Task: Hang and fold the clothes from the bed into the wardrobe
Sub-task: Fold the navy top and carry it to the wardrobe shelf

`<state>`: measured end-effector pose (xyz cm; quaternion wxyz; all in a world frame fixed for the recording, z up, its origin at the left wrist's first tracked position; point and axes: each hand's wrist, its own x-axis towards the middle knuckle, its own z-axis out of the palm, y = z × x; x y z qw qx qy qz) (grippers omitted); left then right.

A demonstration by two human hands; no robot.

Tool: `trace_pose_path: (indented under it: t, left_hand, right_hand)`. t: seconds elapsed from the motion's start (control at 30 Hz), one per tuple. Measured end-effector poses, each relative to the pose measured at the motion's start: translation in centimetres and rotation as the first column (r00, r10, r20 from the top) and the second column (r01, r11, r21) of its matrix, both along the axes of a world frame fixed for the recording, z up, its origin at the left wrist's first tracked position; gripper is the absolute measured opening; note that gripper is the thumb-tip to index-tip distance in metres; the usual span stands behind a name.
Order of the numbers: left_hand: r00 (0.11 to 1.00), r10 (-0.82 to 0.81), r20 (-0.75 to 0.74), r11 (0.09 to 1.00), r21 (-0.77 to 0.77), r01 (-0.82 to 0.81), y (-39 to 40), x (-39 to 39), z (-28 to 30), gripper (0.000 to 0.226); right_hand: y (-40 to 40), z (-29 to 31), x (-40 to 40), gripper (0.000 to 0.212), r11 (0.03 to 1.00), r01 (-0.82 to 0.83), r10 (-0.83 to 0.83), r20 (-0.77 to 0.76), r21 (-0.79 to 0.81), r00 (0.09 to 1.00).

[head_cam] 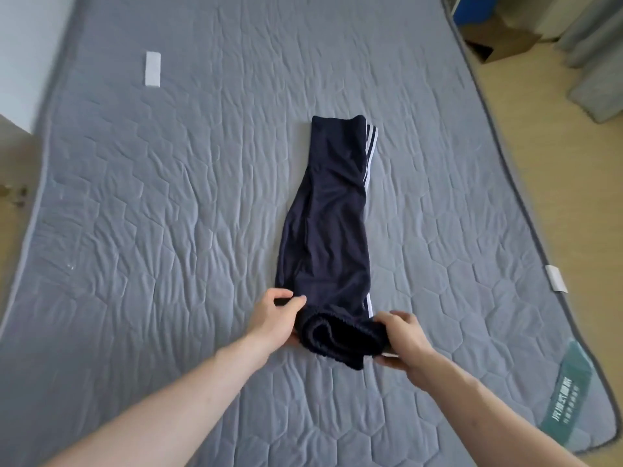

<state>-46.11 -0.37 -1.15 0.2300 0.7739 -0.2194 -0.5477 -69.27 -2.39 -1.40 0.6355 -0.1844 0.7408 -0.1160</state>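
**Rolling the trousers from the waistband end**

Dark trousers (328,210) with white side stripes lie lengthwise in the middle of the bed (168,197), already folded leg on leg into one narrow strip. The near end, with its gathered waistband, is turned over into a short, loose roll.

The left hand (274,315) pinches the left edge of that roll between thumb and curled fingers. The right hand (403,338) grips the right end, fingers bent over the top and thumb underneath. Both hands hold cloth; neither is spread.

The step in hand looks like the fold itself, just begun: only the near part is turned, and the rest of the strip lies flat towards the far cuffs.

The next move seems to call for both hands working evenly away from the body, so the roll stays straight and the striped edge (371,143) does not skew. The cloth looks thin and slack, so it may sag if lifted. The wardrobe is out of view.
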Motion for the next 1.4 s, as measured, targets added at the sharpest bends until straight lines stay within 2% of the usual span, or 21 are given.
trace_pose_path:
  t: [0.07,0.17,0.3,0.33,0.4,0.47,0.6,0.7,0.77,0.9,1.0,1.13,1.3,1.4]
  left_hand:
    - [0.998,0.049,-0.041,0.997,-0.060,-0.052,-4.1,0.4,0.7,0.024]
    - [0.989,0.102,-0.106,0.991,-0.078,-0.111,-9.0,0.7,0.6,0.029]
    - [0.993,0.117,-0.001,0.992,-0.048,-0.117,-11.0,1.1,-2.7,0.038]
    - [0.994,0.103,0.046,0.995,-0.022,-0.102,-10.9,1.3,-4.0,0.042]
    - [0.987,0.016,0.160,0.998,0.051,-0.024,-10.0,1.9,-6.5,0.050]
    - [0.978,-0.070,0.195,0.990,0.134,0.044,-8.6,2.3,-8.7,0.054]
    - [0.987,-0.129,0.091,0.964,0.247,0.103,-5.9,2.5,-11.9,0.083]
    - [0.994,-0.094,0.052,0.967,0.244,0.079,-5.4,2.6,-13.4,0.092]
    - [0.997,-0.069,0.035,0.971,0.231,0.059,-5.4,2.8,-13.9,0.085]
    - [0.993,-0.113,0.027,0.972,0.212,0.105,-5.4,2.7,-14.0,0.042]
    - [0.979,-0.188,0.082,0.958,0.237,0.164,-4.6,2.7,-12.7,0.025]
    - [0.934,-0.354,0.051,0.879,0.358,0.313,-1.9,3.0,-10.1,0.027]
    - [0.853,-0.517,-0.069,0.726,0.491,0.480,3.2,2.9,-6.9,0.064]
    - [0.777,-0.612,-0.147,0.597,0.558,0.576,6.3,2.6,-4.9,0.062]
  right_hand:
    - [-4.1,1.0,0.5,0.043,0.999,0.044,-0.043,0.022,-0.032,0.999]
    - [-9.1,1.5,1.6,0.029,0.991,0.094,-0.088,0.068,-0.097,0.994]
    - [-12.2,-0.7,3.0,0.033,0.984,0.033,-0.035,-0.011,-0.175,0.999]
    - [-12.2,-1.9,3.1,0.036,0.983,-0.031,0.017,-0.082,-0.183,0.996]
    - [-11.5,-4.7,3.1,0.059,0.961,-0.220,0.168,-0.276,-0.168,0.946]
    - [-10.1,-7.0,3.0,0.078,0.934,-0.338,0.273,-0.375,-0.118,0.886]
    - [-7.8,-11.0,3.0,0.098,0.958,-0.281,0.249,-0.325,-0.055,0.912]
    - [-7.1,-13.1,3.3,0.087,0.968,-0.240,0.208,-0.306,-0.070,0.929]
    - [-7.1,-13.9,3.2,0.074,0.972,-0.218,0.180,-0.315,-0.090,0.932]
    - [-6.6,-14.1,2.7,0.046,0.978,-0.202,0.181,-0.257,-0.057,0.949]
    - [-5.2,-13.3,2.4,0.039,0.978,-0.204,0.187,-0.240,-0.048,0.952]
    - [-2.0,-11.3,1.7,0.038,0.955,-0.290,0.295,-0.234,0.059,0.926]
    - [2.8,-7.1,0.5,0.034,0.902,-0.358,0.397,-0.138,0.241,0.907]
    - [6.1,-4.2,0.0,0.027,0.842,-0.408,0.454,-0.054,0.353,0.890]
